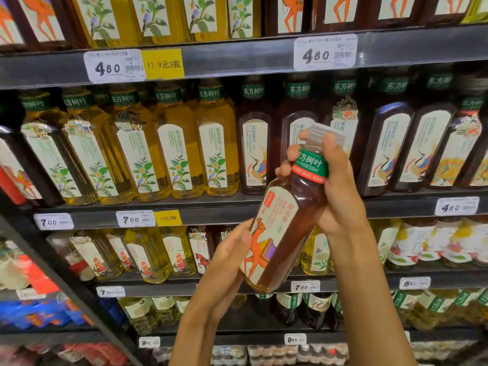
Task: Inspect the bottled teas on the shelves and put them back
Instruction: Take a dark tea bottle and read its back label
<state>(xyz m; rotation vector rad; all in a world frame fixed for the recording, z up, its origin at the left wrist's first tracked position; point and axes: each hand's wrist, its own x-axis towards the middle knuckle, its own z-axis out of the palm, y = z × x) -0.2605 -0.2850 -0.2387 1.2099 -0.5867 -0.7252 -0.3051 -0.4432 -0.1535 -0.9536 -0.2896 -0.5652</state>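
Note:
I hold one dark brown tea bottle [286, 220] tilted in front of the shelves, its clear cap up and to the right. Its cream label shows an orange horse, and a green band wraps the neck. My right hand [335, 180] grips the neck and shoulder from the right, thumb near the cap. My left hand [227, 257] holds the lower body from the left, thumb on the label. Behind it stand rows of yellow tea bottles [174, 154] and dark tea bottles [254, 151] on the middle shelf.
Dark shelf rails carry white price tags [325, 52] and yellow promotion tags [162, 64]. More tea bottles fill the top shelf [148, 19] and lower shelves [148, 254]. Blurred red and blue packs [34, 299] sit at the lower left. A gap lies behind my right hand.

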